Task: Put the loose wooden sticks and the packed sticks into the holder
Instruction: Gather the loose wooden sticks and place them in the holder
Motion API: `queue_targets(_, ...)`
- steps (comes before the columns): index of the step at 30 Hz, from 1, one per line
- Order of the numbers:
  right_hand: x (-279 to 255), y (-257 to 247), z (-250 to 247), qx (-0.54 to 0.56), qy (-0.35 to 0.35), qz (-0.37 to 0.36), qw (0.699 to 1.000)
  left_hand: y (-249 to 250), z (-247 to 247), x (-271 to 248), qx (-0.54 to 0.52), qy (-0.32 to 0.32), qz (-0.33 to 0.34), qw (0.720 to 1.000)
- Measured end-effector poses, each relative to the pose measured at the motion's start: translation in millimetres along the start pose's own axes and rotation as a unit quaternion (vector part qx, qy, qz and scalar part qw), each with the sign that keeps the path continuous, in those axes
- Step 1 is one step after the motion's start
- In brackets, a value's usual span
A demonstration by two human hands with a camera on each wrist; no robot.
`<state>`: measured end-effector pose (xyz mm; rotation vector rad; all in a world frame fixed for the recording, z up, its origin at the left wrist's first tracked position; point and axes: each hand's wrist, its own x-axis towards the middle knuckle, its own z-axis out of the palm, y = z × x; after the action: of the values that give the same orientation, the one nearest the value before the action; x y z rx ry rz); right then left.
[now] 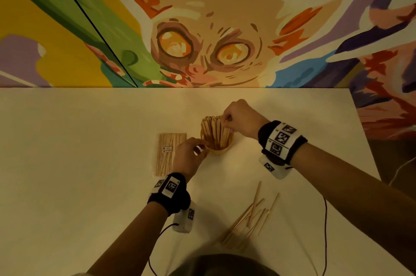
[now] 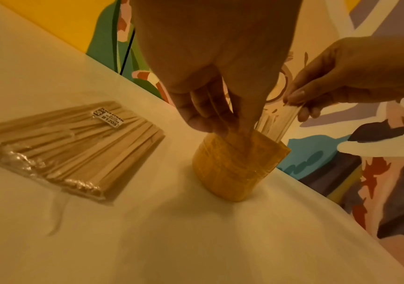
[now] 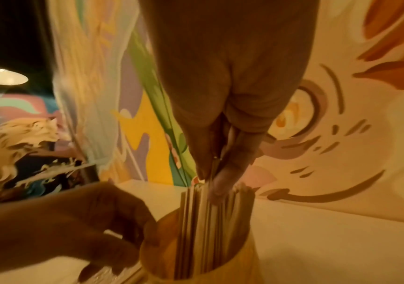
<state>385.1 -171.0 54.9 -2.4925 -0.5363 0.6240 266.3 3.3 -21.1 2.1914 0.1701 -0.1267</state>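
Observation:
A round yellow holder (image 1: pixel 217 151) stands mid-table with a bundle of wooden sticks (image 1: pixel 213 128) upright in it. My right hand (image 1: pixel 226 121) pinches the tops of those sticks from above; in the right wrist view its fingertips (image 3: pixel 220 180) close on the sticks (image 3: pixel 210 226). At the holder's left rim (image 2: pixel 235 169), my left hand (image 1: pixel 203 148) holds on with curled fingers (image 2: pixel 203 119). The packed sticks (image 1: pixel 168 154), in clear wrap with a white label, lie flat just left of the holder. Several loose sticks (image 1: pixel 249 215) lie scattered near me on the right.
The white table (image 1: pixel 78 163) ends at a painted mural wall (image 1: pixel 213 28) just behind the holder. Its right edge (image 1: pixel 364 140) runs diagonally beside my right forearm. Thin black cables (image 1: pixel 325 219) hang from both wrist cameras over the table's front.

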Motion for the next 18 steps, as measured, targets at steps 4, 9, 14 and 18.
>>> queue_targets(4, 5, -2, 25, -0.079, -0.036, -0.005, 0.996, -2, 0, 1, 0.009, 0.002, 0.015, 1.000)
queue_targets(9, 2, -2, 27, -0.068, -0.021, 0.004, 0.997, -2, 0, 0, 0.012, 0.000, 0.026, 1.000)
queue_targets(14, -15, -3, 3, -0.030, 0.048, -0.002, 0.998, -2, -3, -9, -0.011, 0.017, 0.017, 1.000)
queue_targets(18, -45, 6, -17, 0.144, 0.181, 0.021, 0.973, 1, -5, -26, -0.010, 0.030, 0.009, 0.999)
